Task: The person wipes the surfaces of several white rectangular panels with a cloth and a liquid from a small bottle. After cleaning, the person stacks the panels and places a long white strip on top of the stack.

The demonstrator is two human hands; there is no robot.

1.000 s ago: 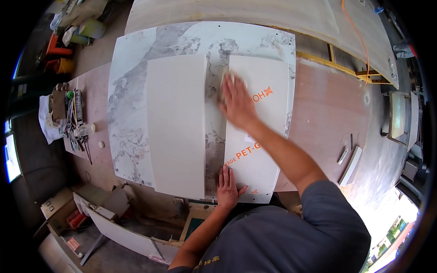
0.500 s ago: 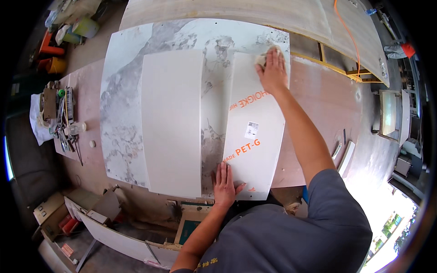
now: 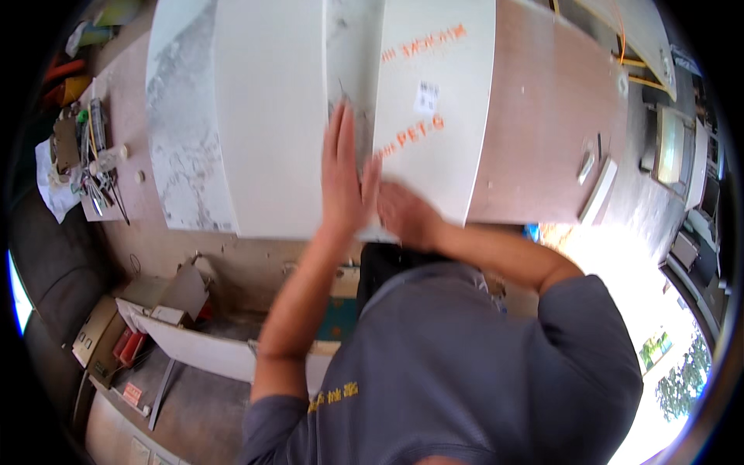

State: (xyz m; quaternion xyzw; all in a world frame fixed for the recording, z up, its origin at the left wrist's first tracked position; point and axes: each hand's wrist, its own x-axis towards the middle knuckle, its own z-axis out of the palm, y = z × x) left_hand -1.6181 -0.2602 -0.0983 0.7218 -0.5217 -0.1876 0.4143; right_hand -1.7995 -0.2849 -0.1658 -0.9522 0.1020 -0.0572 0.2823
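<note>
My left hand is raised with fingers stretched straight, thumb a little apart, holding nothing I can see. It hovers at the gap between two long pale panels, a plain white panel on the left and a white panel with orange print on the right. Close beside it, my right hand is over the near end of the printed panel. Motion blurs its bent fingers, and whether they hold anything is hidden. Both panels lie lengthwise on a larger grey-and-white marble-patterned board.
The board rests on a pinkish-brown worktable. Hand tools and a clear jar crowd its left end. White strips lie at the right. Below the near edge stands an open wooden frame with a white side panel.
My right hand has come back from the printed panel's far end, where it pressed a pale cloth-like wad, to the near end. My left hand has lifted off that panel. The view has shifted nearer.
</note>
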